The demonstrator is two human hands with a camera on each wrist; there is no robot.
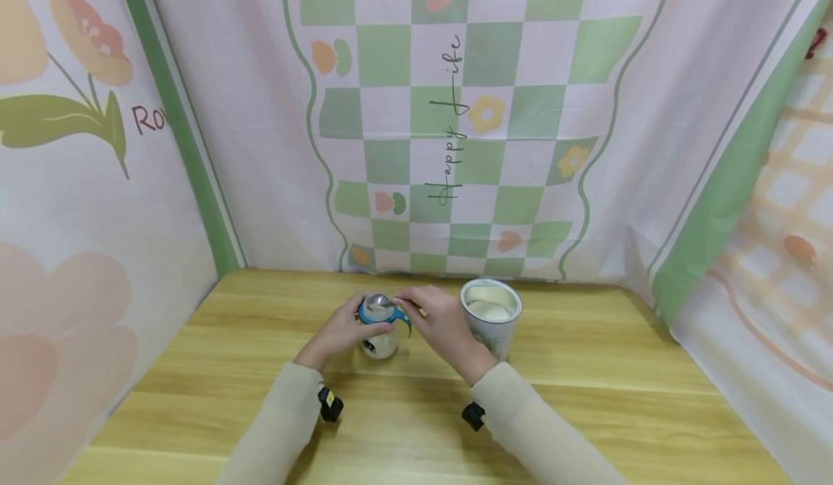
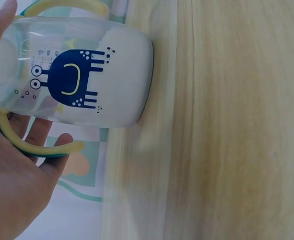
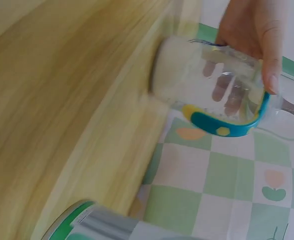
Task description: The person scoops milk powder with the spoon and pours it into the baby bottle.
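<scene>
Head view: left hand (image 1: 338, 332) wrapped round baby bottle (image 1: 380, 329) on table (image 1: 586, 384); right hand (image 1: 441, 324) pinching spoon (image 1: 379, 301) over its mouth, beside open tin (image 1: 491, 315).

Left wrist: fingers (image 2: 37, 132) curled through handle.

Right wrist: powder likely spilling if spoon tilts off-centre.

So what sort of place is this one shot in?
Most likely a small staged recording booth rather than a real kitchen: printed fabric backdrops wall in a bare wooden table on three sides, and only a baby bottle and an open can of white powder stand on it.
</scene>
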